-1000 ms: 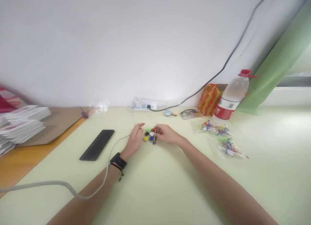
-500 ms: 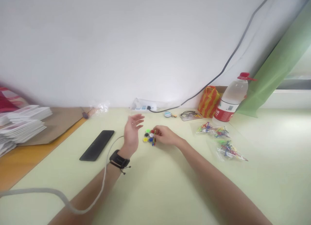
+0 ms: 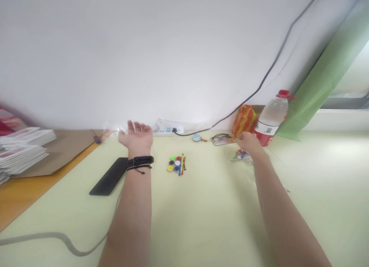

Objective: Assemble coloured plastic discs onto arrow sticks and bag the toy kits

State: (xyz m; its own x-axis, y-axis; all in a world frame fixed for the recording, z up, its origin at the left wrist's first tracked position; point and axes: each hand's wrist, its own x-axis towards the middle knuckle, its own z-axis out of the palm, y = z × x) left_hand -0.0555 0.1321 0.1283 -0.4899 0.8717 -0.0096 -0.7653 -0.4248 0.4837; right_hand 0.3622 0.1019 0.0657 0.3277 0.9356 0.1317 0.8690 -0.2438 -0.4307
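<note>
My left hand (image 3: 137, 137) is raised palm up with its fingers apart, holding nothing, beside a crumpled clear plastic wrapper (image 3: 111, 134). At the right, my right hand (image 3: 248, 142) is over the small clear bags of colourful pieces (image 3: 240, 155), in front of the red and yellow bag (image 3: 244, 120); its fingers are too hidden to tell if they grip anything. Between my arms, several small coloured discs (image 3: 174, 163) lie grouped on the table, with thin coloured sticks (image 3: 182, 165) side by side at their right.
A black phone (image 3: 108, 177) lies left of my left forearm, near a pale cable (image 3: 65, 242). A bottle (image 3: 271, 120) stands at the right. Glasses (image 3: 221, 138), a round tin (image 3: 196, 137) and a power strip (image 3: 164, 132) are by the wall. Stacked cards (image 3: 24, 157) lie left.
My right hand has left the coloured sticks and moved right to the bags. My left hand has moved left and turned palm up, away from the discs.
</note>
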